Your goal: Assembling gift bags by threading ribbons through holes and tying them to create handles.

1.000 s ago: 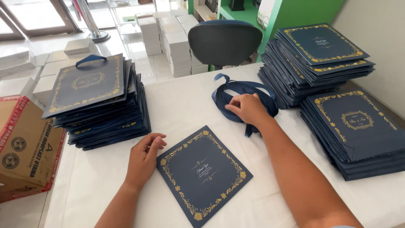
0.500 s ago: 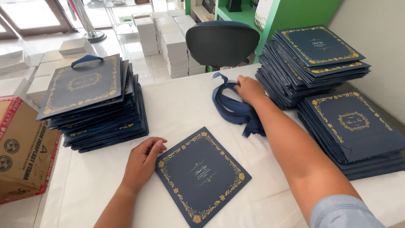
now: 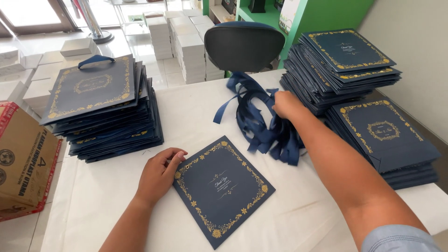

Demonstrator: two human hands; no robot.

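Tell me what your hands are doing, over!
Left hand flat on blue bag. Right hand gripping ribbon bundle. Nothing between them.

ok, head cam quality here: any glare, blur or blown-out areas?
Head view: floor by the window at top left is blown out; white boxes near it look washed. Table is evenly lit with soft shadows. Right hand and ribbons look slightly soft; left hand and flat bag are sharp. Edges bow a little.

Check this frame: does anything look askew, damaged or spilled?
Nothing damaged or spilled. The far right stack of bags is fanned unevenly, and the blue ribbons under the right hand lie in a loose tangle.
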